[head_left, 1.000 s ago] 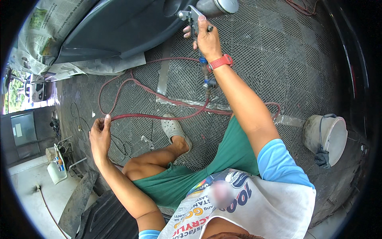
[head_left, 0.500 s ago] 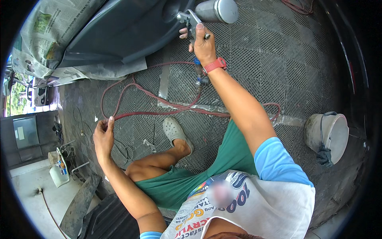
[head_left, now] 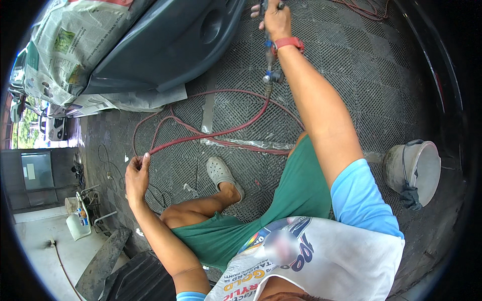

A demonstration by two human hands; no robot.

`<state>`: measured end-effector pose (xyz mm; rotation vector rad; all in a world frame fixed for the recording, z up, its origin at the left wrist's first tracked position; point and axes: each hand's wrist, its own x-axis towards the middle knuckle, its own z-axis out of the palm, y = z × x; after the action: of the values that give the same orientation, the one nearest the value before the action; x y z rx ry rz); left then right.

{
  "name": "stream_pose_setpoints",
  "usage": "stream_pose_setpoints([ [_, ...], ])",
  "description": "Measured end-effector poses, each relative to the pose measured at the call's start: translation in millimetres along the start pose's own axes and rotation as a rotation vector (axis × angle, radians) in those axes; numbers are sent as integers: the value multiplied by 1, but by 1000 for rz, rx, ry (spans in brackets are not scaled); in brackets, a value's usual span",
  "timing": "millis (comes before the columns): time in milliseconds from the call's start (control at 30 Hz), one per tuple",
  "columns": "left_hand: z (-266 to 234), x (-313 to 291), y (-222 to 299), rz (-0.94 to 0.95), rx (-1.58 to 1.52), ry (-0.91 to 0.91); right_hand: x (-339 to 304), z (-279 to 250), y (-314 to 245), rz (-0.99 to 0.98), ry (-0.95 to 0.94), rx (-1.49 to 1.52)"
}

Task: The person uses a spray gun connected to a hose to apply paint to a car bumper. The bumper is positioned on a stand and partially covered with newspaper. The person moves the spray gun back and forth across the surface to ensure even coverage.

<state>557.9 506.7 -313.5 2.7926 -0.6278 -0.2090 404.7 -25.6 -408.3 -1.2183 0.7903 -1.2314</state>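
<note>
Right hand [head_left: 277,22] wraps a hose-fed tool [head_left: 262,14] at the upper edge; left hand [head_left: 137,176] pinches a red hose [head_left: 188,141] at centre left.

From the left hand, the hose arcs to the fitting [head_left: 273,76] below the right hand. Newspaper [head_left: 63,42] already covers the area beside the dark curved panel [head_left: 165,52], upper left, so preparation looks done. The panel's visible face appears evenly grey; with the tool's head out of frame, how much remains cannot be told.
</note>
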Motion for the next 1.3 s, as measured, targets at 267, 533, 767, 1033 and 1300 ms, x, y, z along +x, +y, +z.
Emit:
stream_pose_setpoints([
  [267,-19,-80,70,248,51,42,-135,1,-6,-83,-463,278],
  [533,-14,-180,94,273,182,85,-102,-22,-33,-82,-443,121],
  [767,45,-161,105,420,80,152,-79,-65,22,2,-331,-53],
  [1033,57,-122,122,585,-25,64,-70,-52,78,200,-408,-34],
  [1300,67,-107,115,572,-307,181,18,-40,137,147,6,72],
])
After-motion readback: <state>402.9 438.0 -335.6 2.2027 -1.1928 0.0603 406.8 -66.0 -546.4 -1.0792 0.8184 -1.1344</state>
